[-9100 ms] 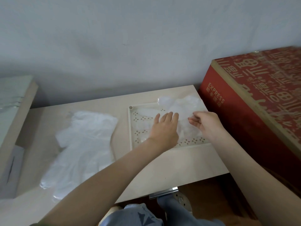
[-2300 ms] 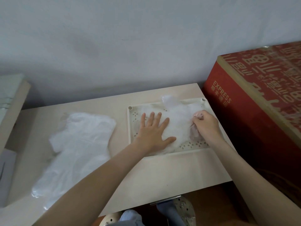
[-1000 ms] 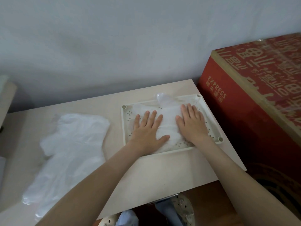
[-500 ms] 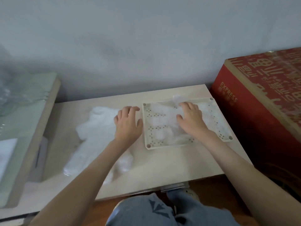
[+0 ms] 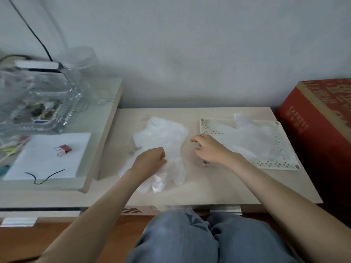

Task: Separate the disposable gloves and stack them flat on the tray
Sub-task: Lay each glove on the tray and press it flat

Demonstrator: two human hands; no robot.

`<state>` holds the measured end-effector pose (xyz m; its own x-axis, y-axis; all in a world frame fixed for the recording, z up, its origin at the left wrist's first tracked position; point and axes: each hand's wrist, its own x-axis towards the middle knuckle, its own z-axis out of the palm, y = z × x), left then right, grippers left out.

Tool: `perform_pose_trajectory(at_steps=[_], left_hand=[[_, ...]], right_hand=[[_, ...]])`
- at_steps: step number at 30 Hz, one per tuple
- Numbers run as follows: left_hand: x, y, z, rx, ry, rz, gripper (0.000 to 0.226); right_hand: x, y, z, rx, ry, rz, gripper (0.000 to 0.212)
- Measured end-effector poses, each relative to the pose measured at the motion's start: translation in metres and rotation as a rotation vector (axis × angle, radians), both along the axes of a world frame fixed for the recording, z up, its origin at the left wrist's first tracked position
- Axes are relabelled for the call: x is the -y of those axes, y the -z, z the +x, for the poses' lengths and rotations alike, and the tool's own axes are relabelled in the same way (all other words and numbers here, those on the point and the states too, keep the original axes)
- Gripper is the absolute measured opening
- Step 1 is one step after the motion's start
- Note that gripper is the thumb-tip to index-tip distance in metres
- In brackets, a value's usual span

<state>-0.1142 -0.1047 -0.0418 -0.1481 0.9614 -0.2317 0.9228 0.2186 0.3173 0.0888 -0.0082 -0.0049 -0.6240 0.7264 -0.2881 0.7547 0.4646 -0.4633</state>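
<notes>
A loose pile of clear disposable gloves lies on the pale table, left of the white perforated tray. Flattened gloves lie on the tray, with one finger over its far rim. My left hand rests on the near part of the pile, its fingers curled into the plastic. My right hand hovers over the tray's left edge with loosely bent fingers pointing toward the pile, and it holds nothing.
A red cardboard box stands against the table's right end. On the left, a raised shelf carries a glass dish, a clear jar, white paper and a red binder clip. My knees sit below the front edge.
Both hands have left the gloves on the tray. My left hand moved left onto the loose pile and curled; my right hand slid to the tray's left edge. The view swung left.
</notes>
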Motion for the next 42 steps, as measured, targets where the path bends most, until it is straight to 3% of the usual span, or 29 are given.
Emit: perform_pose_trajectory(at_steps=[3,7,11,14,17,20,24,26,31,33,35,37,39,42], left_hand=[[-0.003,-0.005,-0.002,-0.038,-0.024,0.027,0.016],[-0.003,0.001,-0.006,-0.043,-0.031,0.021,0.032],[-0.003,0.005,-0.007,-0.017,-0.089,0.076,0.018],[-0.005,-0.001,-0.004,-0.027,-0.119,0.201,0.02],[-0.011,-0.014,0.001,0.026,-0.1,0.436,0.019],[-0.019,-0.033,0.017,0.106,0.065,0.671,0.017],[-0.031,-0.046,0.041,0.163,0.389,0.728,0.022],[-0.039,-0.044,0.05,0.189,0.529,0.716,0.019],[-0.062,-0.037,0.075,0.162,0.686,0.684,0.021],[-0.067,-0.042,0.089,0.305,0.553,0.648,0.049],[-0.071,-0.051,0.101,0.585,0.198,0.64,0.079],[-0.082,-0.055,0.111,0.828,-0.141,0.584,0.093],[-0.097,-0.053,0.113,1.068,-0.305,0.36,0.089],[-0.118,-0.042,0.122,1.131,-0.155,0.021,0.038]], right_hand=[[0.007,0.002,-0.008,-0.018,0.024,-0.069,0.041],[0.011,0.004,-0.011,-0.028,0.076,-0.154,0.04],[0.012,0.005,-0.012,-0.042,0.103,-0.194,0.038],[0.01,0.004,-0.01,-0.116,0.188,-0.252,0.029],[0.005,0.001,-0.01,-0.282,0.286,-0.388,0.034],[0.0,-0.008,-0.012,-0.563,0.407,-0.673,0.049],[-0.01,-0.024,-0.002,-0.936,0.55,-0.988,0.055],[-0.017,-0.031,0.01,-1.015,0.576,-1.038,0.061],[-0.034,-0.031,0.046,-1.058,0.677,-0.822,0.007],[-0.041,-0.029,0.066,-1.174,0.707,-0.814,0.012],[-0.046,-0.026,0.086,-1.323,0.722,-0.887,0.013],[-0.05,-0.02,0.106,-1.434,0.735,-0.929,0.007],[-0.051,-0.013,0.118,-1.511,0.752,-0.953,0.003],[-0.054,0.0,0.134,-1.575,0.825,-0.989,0.001]])
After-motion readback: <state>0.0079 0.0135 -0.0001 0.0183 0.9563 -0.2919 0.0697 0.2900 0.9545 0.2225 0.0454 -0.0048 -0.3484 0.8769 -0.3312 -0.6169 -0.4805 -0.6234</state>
